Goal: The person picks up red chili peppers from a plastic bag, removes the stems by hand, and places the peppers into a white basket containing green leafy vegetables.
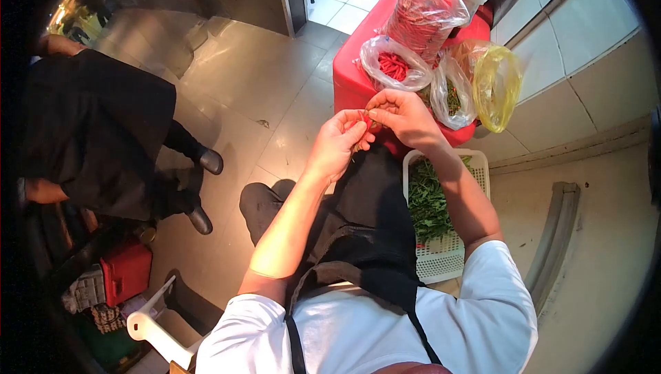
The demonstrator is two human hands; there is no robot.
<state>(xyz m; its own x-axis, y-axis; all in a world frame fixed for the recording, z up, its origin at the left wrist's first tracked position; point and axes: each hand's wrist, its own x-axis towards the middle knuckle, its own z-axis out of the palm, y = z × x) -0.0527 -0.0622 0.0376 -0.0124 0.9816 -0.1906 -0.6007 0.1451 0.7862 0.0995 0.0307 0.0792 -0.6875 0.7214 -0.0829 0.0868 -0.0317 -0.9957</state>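
In front of my lap, my left hand (337, 145) is closed around a small red chili pepper (365, 120), with some green stems showing under the fingers. The fingertips of my right hand (405, 118) pinch the chili's stem end, touching my left fingers. Just beyond my hands, a clear bag of red chilies (392, 67) lies open on a red plastic stool (349, 67). Beside it, another open clear bag holds green stems (453, 98). A larger clear bag (425, 19) full of red chilies stands behind them.
A yellow plastic bag (497, 88) hangs at the stool's right edge. By my right leg, a white plastic basket (441, 267) holds leafy greens (428, 202). A person in a black apron (103, 126) stands at left. A red container (127, 269) sits lower left; a tiled wall (551, 91) is at right.
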